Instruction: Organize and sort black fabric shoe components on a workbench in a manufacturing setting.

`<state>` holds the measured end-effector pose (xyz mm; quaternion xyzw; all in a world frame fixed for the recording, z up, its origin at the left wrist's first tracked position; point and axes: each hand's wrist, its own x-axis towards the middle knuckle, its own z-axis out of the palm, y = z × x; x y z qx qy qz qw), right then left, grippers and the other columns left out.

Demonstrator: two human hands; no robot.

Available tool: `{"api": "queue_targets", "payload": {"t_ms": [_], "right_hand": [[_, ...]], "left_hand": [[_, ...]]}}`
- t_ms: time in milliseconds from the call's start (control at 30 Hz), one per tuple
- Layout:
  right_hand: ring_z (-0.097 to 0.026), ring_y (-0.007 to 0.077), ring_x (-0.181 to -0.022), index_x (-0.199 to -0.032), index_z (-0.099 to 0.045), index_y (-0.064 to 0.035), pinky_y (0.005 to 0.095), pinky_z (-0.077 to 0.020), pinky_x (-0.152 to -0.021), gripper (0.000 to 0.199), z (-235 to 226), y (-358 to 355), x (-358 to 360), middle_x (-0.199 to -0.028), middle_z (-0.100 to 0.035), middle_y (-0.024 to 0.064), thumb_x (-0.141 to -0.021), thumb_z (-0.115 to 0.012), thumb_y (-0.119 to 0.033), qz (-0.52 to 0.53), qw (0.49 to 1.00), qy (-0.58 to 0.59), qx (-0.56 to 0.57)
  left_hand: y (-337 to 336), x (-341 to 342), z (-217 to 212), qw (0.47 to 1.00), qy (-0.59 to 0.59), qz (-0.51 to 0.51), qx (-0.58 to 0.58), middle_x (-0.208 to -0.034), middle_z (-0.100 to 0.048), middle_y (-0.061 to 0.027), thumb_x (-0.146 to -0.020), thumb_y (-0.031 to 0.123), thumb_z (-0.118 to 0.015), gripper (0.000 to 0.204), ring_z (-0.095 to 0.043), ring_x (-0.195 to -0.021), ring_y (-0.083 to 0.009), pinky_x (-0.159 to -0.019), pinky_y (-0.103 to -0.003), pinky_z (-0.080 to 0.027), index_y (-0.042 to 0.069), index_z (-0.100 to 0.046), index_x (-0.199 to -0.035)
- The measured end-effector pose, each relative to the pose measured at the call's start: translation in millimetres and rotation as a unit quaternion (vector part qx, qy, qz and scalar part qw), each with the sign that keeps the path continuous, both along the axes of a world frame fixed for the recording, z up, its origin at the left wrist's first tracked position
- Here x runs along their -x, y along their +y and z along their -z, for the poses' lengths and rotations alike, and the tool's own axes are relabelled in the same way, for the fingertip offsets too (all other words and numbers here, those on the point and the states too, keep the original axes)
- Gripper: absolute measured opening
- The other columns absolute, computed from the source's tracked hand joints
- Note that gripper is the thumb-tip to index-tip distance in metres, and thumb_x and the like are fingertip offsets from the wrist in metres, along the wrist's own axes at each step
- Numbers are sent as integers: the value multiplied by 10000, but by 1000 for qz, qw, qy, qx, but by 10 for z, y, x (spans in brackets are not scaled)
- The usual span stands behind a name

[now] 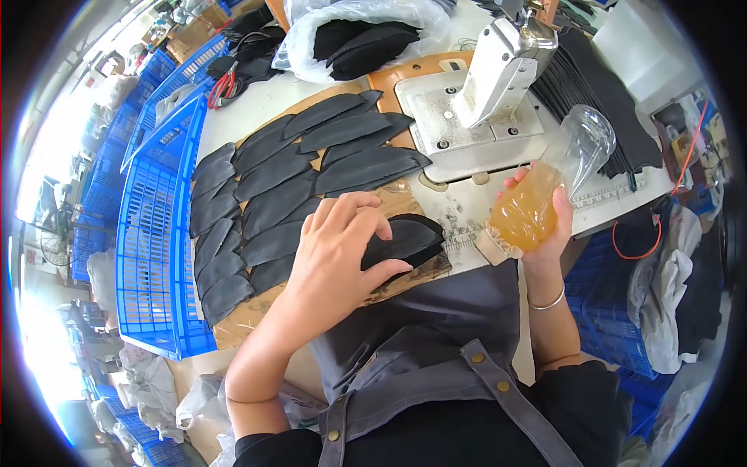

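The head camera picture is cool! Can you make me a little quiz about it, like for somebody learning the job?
1. Pick one: which holds the amber thing wrapped in clear plastic?
A) the left hand
B) the right hand
C) both hands
2. True or false: the blue crate stands to the left of the dark leaf-shaped pieces.
3. Fill in the missing word: the wrist below the amber thing wears a shiny ____.

Key:
1. B
2. True
3. bangle
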<state>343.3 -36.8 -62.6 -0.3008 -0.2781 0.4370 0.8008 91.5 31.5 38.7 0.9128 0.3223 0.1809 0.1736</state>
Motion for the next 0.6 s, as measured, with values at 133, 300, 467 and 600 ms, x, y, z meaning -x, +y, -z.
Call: {"api": "queue_targets", "payload": {"t_ms": [133,300,467,600], "right_hand": [[-538,256,-997,-1229,-428,-12,407,-476,-834,518,4,-5,-7,-1078,-528,140,-879,-439,-394,-1,1000,-6,0],[-561,270,-1005,-1126,-494,45,379,-482,-831,468,-2,2,9,-1060,-547,153,-876,-469,-350,-6,1000,-5,-26],[-563,271,-1000,-1132,-490,44,376,-484,-828,466,17,1,3,-1058,-549,157,-876,-469,-344,11,1000,-17,-18],[-552,268,-1003,-1187,-451,22,397,-479,-835,494,41,11,13,-1081,-536,154,-882,-450,-367,10,1000,-23,-9]], "left_hand": [[52,-16,-14,998,-3,1,56,-1125,-530,-104,-619,200,-796,345,-487,-1046,-287,-899,-358,-379,56,-545,-808],[100,19,34,995,-26,4,95,-1127,-533,-103,-640,183,-785,319,-484,-1047,-282,-910,-354,-372,55,-541,-799],[111,39,70,992,-85,-20,92,-1110,-535,-118,-727,123,-705,186,-476,-1017,-291,-893,-355,-381,44,-551,-798],[155,156,87,983,-117,-58,132,-1136,-540,-111,-726,92,-683,161,-491,-999,-263,-885,-335,-385,39,-549,-798]]}}
